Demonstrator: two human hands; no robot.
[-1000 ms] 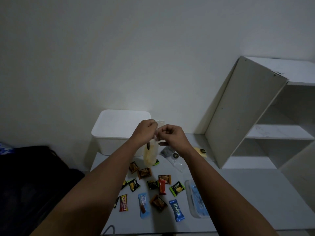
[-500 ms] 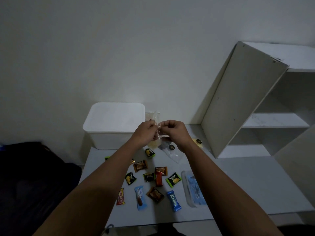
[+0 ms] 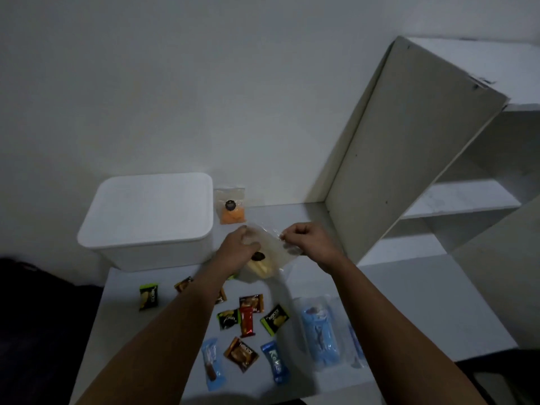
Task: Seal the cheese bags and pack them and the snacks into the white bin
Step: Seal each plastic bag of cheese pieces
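A white shelf unit (image 3: 409, 159) stands at the right end of the grey table (image 3: 409, 293), and the white bin (image 3: 146, 220) sits at the back left with its lid on, so nothing looks packed yet. Just to the right of the bin, one cheese bag (image 3: 230, 204) with orange cheese leans upright against the wall; whether its top is sealed cannot be told from here. In front of it the person holds a second cheese bag (image 3: 264, 258), clear with pale yellow cheese and a dark round label, just above the table. The left hand (image 3: 238, 249) grips the bag's left side, fingers curled round it, and the right hand (image 3: 306, 239) pinches its upper right edge between thumb and fingertips. This looks like the sealing step, with the closure being pressed along the top, though the strip itself is too faint to judge. A clear pack with blue contents (image 3: 320, 331) lies on the near right of the table. The snacks (image 3: 248, 323), about a dozen small wrapped sweets and bars, lie scattered across the near middle, all still out. By this showing the job is early: at best one bag is done, the lid must come off, and both bags and every snack remain to go in.
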